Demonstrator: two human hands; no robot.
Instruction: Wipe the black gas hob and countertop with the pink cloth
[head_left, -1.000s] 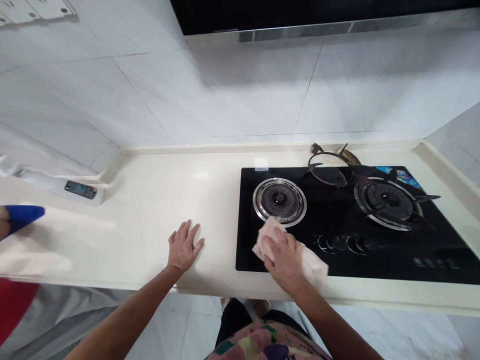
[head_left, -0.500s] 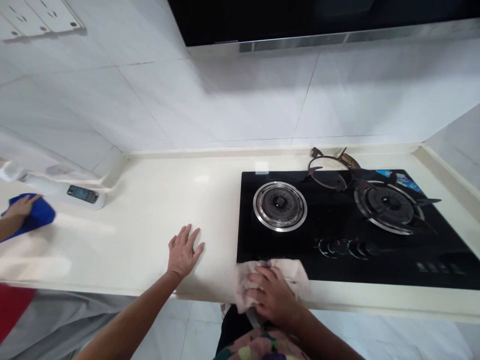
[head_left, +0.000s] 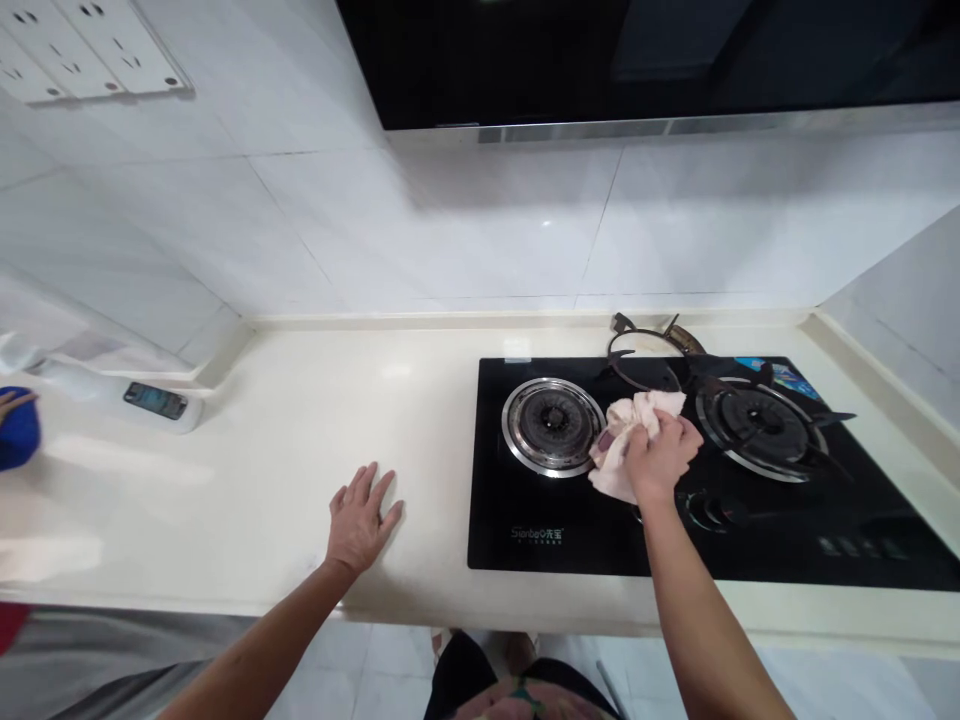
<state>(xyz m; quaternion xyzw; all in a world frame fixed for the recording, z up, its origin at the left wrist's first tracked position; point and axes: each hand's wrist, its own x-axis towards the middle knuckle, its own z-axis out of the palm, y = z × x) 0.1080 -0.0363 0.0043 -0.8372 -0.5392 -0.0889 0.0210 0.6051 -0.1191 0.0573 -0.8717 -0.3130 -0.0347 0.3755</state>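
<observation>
Bunched in my right hand (head_left: 664, 456) is a pale pink cloth (head_left: 621, 462), which lies on the black glass gas stove (head_left: 585, 525) between the two burners. The cloth's left edge reaches the rim of the left burner (head_left: 553, 425), which has no pot stand on it. Fingers spread, my left hand (head_left: 360, 520) rests flat on the cream countertop (head_left: 262, 480), left of the stove. The right burner (head_left: 763, 428) carries a dark pot stand. Another dark pot stand (head_left: 646, 350) leans at the stove's back edge.
A white handheld device with a screen (head_left: 157, 402) lies on the counter at left. Beyond it, a co-worker's hand holds a blue cloth (head_left: 21, 435). A black range hood (head_left: 660, 70) overhangs the stove. Wall sockets (head_left: 82, 50) sit at upper left.
My right hand and the pink cloth have moved from the stove's front left edge up and right, between the burners. The co-worker's blue cloth has shifted left. My left hand stays put.
</observation>
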